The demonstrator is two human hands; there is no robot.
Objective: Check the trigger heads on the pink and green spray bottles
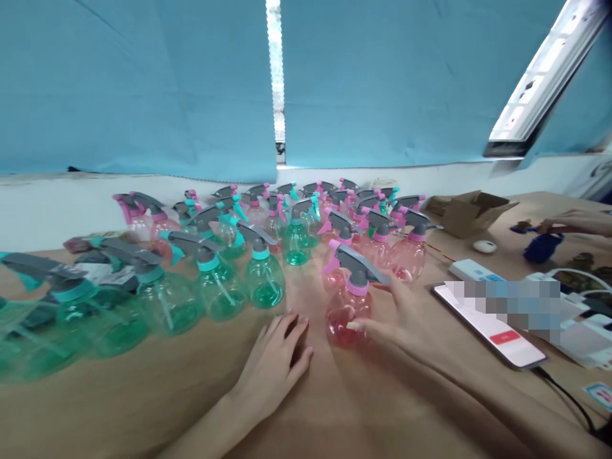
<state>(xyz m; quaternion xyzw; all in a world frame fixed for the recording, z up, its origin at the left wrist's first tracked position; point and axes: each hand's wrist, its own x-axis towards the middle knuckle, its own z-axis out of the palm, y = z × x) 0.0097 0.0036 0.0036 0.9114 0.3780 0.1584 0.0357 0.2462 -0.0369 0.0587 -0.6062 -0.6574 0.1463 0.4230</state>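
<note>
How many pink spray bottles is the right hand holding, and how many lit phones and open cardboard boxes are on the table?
Pink spray bottle in the right hand: 1
Lit phone: 1
Open cardboard box: 1
Total: 3

The person's left forearm [208, 424] enters from the bottom edge and slants up to the right, bare to a nearly straight left wrist [238, 398]. The left hand [270, 358] lies palm down, fingers loosely bent and pointing forward, its thumb [301, 368] spread away from them on the inner side. The right forearm [471, 386], also bare, reaches in from the lower right corner. The right hand [394, 319] curves into a grip, thumb pointing left across the near side, its nail showing, other fingers partly hidden beyond.
</note>
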